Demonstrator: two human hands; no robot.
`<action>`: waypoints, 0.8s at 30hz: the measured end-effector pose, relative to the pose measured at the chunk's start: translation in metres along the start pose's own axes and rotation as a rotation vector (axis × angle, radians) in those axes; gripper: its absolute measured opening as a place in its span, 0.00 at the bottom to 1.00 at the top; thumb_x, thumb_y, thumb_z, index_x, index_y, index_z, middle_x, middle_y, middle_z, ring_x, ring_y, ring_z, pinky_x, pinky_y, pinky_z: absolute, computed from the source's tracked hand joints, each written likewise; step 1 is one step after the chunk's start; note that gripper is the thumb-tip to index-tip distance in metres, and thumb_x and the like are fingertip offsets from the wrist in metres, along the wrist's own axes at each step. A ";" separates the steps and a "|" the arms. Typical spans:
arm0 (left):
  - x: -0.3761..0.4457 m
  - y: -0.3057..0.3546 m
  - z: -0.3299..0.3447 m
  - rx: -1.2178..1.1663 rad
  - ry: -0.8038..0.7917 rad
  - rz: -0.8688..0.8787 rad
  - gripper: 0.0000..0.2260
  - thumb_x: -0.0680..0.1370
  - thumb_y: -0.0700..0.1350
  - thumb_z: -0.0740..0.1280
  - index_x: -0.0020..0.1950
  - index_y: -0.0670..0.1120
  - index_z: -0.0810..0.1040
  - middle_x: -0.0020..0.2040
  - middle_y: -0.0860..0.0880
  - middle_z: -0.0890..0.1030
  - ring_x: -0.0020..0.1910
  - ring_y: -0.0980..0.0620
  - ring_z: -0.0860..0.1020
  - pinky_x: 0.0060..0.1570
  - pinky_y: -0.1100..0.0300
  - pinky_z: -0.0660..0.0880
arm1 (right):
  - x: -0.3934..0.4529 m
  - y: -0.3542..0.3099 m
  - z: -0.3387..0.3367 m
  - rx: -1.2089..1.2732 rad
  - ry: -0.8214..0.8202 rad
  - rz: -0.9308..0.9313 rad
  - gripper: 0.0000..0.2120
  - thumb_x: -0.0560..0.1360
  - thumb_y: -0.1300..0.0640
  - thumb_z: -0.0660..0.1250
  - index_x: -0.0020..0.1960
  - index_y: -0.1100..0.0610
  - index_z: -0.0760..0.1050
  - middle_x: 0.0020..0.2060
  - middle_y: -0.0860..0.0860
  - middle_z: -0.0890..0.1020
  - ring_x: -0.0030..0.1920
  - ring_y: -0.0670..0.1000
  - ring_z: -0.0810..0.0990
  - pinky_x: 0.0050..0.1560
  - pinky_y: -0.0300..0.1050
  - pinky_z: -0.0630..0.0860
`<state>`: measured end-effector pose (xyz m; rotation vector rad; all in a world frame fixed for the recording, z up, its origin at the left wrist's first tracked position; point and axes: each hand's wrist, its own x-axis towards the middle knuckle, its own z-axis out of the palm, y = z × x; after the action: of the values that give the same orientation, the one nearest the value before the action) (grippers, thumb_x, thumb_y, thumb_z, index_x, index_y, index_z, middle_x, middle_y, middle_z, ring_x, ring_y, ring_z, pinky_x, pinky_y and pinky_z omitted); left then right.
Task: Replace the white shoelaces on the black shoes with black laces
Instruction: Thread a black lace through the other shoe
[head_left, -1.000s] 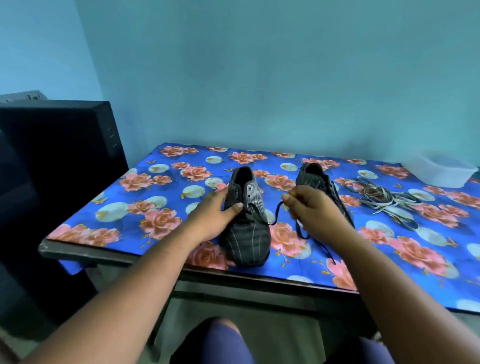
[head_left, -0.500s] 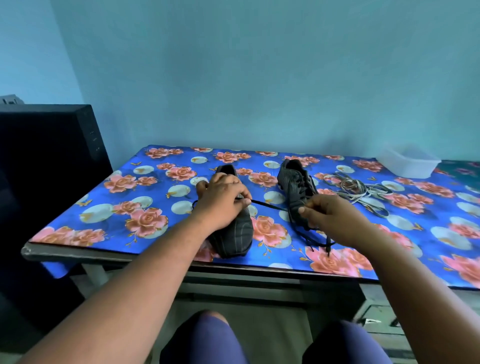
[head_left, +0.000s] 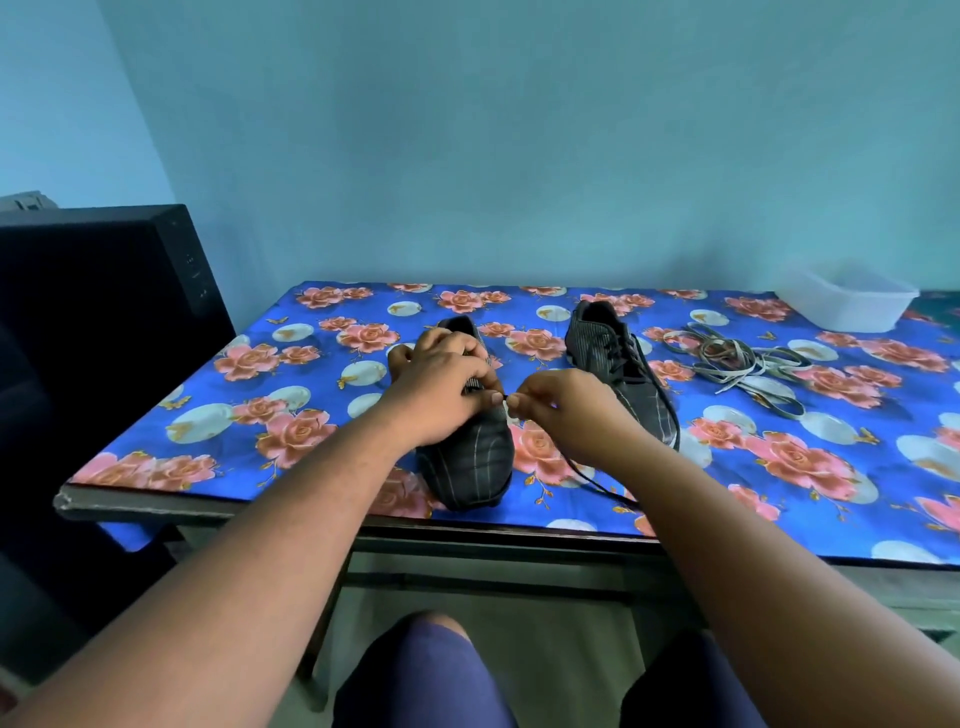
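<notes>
A: What sits closest to the camera?

B: Two knees in dark blue shorts (head_left: 431, 675), then both bare forearms reaching forward over the near edge of the surface (head_left: 218, 512), which is covered with a blue cloth (head_left: 779, 467) printed with pink roses.

A: And the hands?

B: The left hand (head_left: 441, 387) lies over the lacing area of the left shoe (head_left: 467, 462), fingers curled around its upper, thumb tip right at the eyelets. The right hand (head_left: 563, 408) is just beside it, thumb and forefinger pressed together on the tip of a black lace (head_left: 597, 480). The two hands nearly touch at the fingertips.

A: Where does that lace run?

B: From under the right hand it trails down across the cloth toward the near edge. Whether its other end is threaded through the shoe, I cannot tell; the hands hide that part.

A: How does the left shoe lie?

B: Toe toward the person, close to the near edge, heel away.

A: Farther back?

B: The right shoe (head_left: 618, 364) stands to the right of the hands, dark laces showing in its eyelets. Beyond it, further right, a loose heap of pale laces (head_left: 743, 369) lies on the cloth. At the far right corner sits a white plastic tub (head_left: 852, 301). A black cabinet (head_left: 104, 312) stands left of the surface, and a blue wall (head_left: 467, 130) rises behind.
</notes>
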<state>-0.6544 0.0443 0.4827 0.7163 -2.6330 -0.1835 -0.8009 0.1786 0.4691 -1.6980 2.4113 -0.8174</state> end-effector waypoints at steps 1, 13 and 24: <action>0.000 0.000 0.001 0.005 0.001 0.005 0.06 0.78 0.59 0.70 0.49 0.59 0.83 0.62 0.63 0.73 0.68 0.55 0.61 0.48 0.58 0.47 | -0.006 0.005 -0.003 0.048 -0.009 -0.014 0.13 0.80 0.41 0.65 0.42 0.46 0.79 0.40 0.46 0.82 0.46 0.49 0.79 0.54 0.56 0.75; 0.001 0.014 0.005 0.126 -0.021 -0.012 0.05 0.79 0.57 0.69 0.50 0.59 0.82 0.64 0.60 0.71 0.71 0.52 0.59 0.59 0.46 0.54 | -0.118 0.067 -0.077 0.170 0.033 0.036 0.11 0.80 0.50 0.68 0.40 0.46 0.80 0.38 0.42 0.82 0.43 0.42 0.78 0.41 0.35 0.70; -0.015 0.103 0.011 -0.238 -0.139 0.352 0.27 0.75 0.72 0.55 0.63 0.62 0.81 0.67 0.61 0.76 0.70 0.54 0.65 0.72 0.44 0.58 | -0.135 0.048 -0.087 0.248 0.097 0.062 0.09 0.81 0.54 0.68 0.42 0.50 0.80 0.37 0.43 0.82 0.38 0.37 0.77 0.40 0.27 0.69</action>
<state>-0.6944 0.1404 0.4912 0.1617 -2.7522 -0.4472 -0.8211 0.3436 0.4897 -1.5177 2.2921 -1.1592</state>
